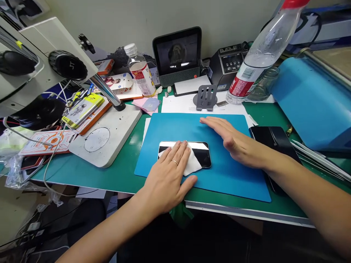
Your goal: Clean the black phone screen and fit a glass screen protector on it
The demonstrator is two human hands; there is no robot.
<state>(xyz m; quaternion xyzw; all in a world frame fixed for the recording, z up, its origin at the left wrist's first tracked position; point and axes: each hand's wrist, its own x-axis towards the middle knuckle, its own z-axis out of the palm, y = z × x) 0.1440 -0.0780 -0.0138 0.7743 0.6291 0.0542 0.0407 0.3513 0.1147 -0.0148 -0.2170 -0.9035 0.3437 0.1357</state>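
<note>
A smartphone with a dark, glossy screen lies face up on the blue mat. My left hand rests flat over its left half, fingers stretched out, a ring on one finger. Beneath those fingers a white cloth or tissue is pressed against the screen and covers part of it. My right hand is raised above the mat to the right of the phone. Its fingers are straight and nothing is in it.
A microscope stand fills the left side, beside stacked boxes. Behind the mat are a drink bottle, a smart display, a grey phone holder and a tall water bottle. A black phone-like device lies right.
</note>
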